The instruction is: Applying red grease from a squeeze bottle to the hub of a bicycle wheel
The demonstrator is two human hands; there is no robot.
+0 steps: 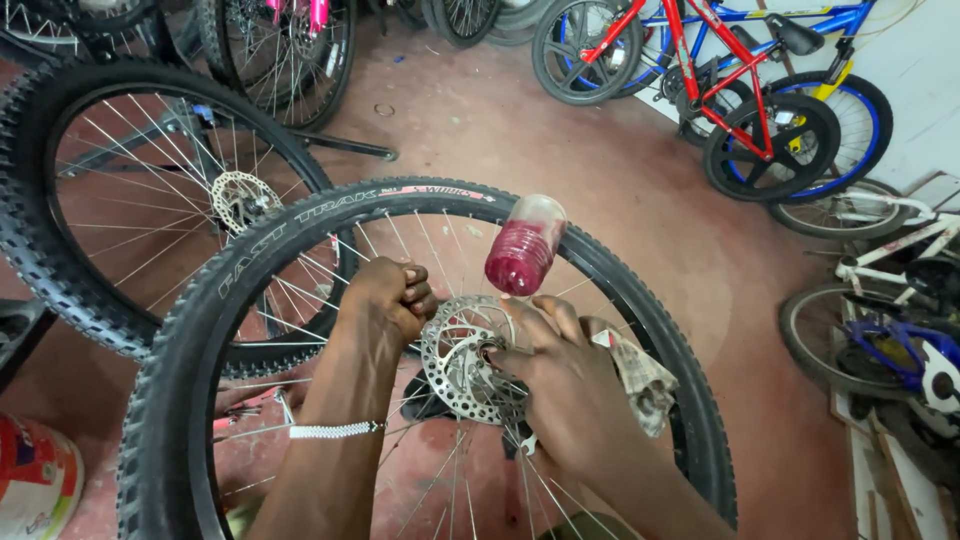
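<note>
We've got our left hand [390, 300] clenched on the spokes [300, 330] to steady the knobby wheel [190, 320], while our right hand [565, 385] grips a rag [640, 375] and an upended red bottle [525, 248] over the disc rotor [455, 355].

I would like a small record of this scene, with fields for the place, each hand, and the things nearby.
place: bicycle workshop with a reddish floor
left hand: closed around spokes of the front wheel, a beaded bracelet on the wrist
right hand: at the hub, beside the brake disc, holding a crumpled rag
bottle: small, part full of red liquid, tipped upside down over the hub
second wheel: behind, with its own disc
background: red bicycle, blue bicycle
</note>
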